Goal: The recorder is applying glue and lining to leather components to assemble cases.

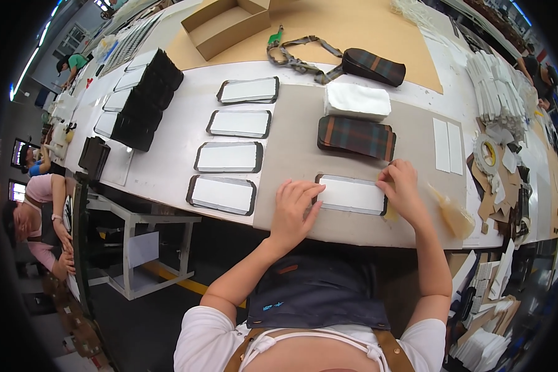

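Note:
A dark-edged panel with a white sheet on top (351,194) lies on a grey board (291,149) near the table's front edge. My left hand (293,208) rests flat beside it, fingertips pressing its left end. My right hand (402,186) presses down on its right end, fingers bent at the upper right corner. Just behind the panel lie a stack of plaid fabric pieces (356,136) and a pile of white sheets (358,100).
Several finished white-faced panels (230,156) lie in a column at left, with black stacks (146,99) beyond. A plaid pouch with strap (373,66) and a cardboard box (226,25) sit farther back. Tape rolls (487,154) and paper scraps crowd the right. People work at far left.

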`<move>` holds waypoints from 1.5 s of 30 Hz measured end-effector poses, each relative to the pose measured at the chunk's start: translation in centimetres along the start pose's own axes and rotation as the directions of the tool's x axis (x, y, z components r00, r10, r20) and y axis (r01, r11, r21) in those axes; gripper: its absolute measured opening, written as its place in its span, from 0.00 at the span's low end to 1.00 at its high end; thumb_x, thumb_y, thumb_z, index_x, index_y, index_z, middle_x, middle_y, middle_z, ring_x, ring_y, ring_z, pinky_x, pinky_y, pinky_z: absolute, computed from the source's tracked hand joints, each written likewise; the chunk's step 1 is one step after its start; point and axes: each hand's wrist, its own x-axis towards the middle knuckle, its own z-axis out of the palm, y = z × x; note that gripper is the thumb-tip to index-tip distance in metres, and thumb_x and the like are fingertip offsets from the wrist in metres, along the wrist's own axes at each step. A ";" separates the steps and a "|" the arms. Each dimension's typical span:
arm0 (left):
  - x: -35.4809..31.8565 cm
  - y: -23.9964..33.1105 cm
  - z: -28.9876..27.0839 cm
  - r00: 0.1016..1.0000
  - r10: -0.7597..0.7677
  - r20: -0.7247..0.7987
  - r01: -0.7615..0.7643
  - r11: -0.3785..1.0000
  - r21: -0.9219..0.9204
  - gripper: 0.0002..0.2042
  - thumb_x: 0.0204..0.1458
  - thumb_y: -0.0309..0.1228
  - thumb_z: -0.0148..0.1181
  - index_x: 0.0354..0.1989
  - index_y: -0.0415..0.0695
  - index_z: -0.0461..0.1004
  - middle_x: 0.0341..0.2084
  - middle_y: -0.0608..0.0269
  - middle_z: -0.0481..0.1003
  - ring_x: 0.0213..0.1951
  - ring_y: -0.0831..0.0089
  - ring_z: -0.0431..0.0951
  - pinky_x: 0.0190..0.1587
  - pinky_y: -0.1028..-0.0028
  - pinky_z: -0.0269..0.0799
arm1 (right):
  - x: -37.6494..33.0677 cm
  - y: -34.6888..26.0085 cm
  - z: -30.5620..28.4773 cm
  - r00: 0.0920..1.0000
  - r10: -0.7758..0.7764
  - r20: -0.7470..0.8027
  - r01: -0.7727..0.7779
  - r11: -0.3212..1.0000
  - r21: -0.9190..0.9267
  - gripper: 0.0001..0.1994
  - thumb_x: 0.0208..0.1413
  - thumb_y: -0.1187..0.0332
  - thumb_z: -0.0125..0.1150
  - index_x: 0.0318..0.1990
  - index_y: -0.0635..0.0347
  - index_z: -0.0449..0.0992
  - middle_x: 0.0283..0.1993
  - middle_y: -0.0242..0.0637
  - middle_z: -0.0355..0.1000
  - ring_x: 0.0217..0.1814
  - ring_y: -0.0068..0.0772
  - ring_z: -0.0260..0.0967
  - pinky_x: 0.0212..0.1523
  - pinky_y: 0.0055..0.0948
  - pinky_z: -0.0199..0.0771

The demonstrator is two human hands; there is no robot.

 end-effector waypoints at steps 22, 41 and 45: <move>2.7 -2.1 -3.0 0.952 -0.289 0.103 0.292 0.745 -0.600 0.07 0.60 0.27 0.68 0.40 0.39 0.77 0.27 0.72 0.75 0.32 0.85 0.72 0.40 0.80 0.69 | -1.6 -4.3 -4.8 0.981 -0.035 -0.193 0.098 0.939 0.331 0.11 0.59 0.73 0.67 0.47 0.63 0.75 0.50 0.43 0.73 0.53 0.48 0.72 0.56 0.40 0.71; 9.7 -24.5 -14.3 0.763 -0.628 -0.154 0.603 0.777 -0.183 0.15 0.63 0.32 0.63 0.55 0.39 0.77 0.42 0.60 0.81 0.40 0.76 0.79 0.44 0.76 0.74 | 5.6 -1.6 -1.4 0.951 -0.266 -0.160 0.246 0.960 -0.133 0.10 0.50 0.76 0.72 0.38 0.63 0.77 0.44 0.38 0.73 0.50 0.46 0.71 0.50 0.41 0.74; 9.1 -22.6 -13.8 0.838 -0.407 -0.365 0.479 0.868 0.132 0.16 0.62 0.32 0.63 0.56 0.42 0.78 0.46 0.58 0.81 0.46 0.70 0.80 0.50 0.70 0.74 | 6.0 0.0 -1.6 0.964 -0.237 -0.124 0.234 0.971 -0.042 0.07 0.52 0.77 0.69 0.37 0.64 0.77 0.43 0.38 0.74 0.50 0.46 0.71 0.52 0.40 0.73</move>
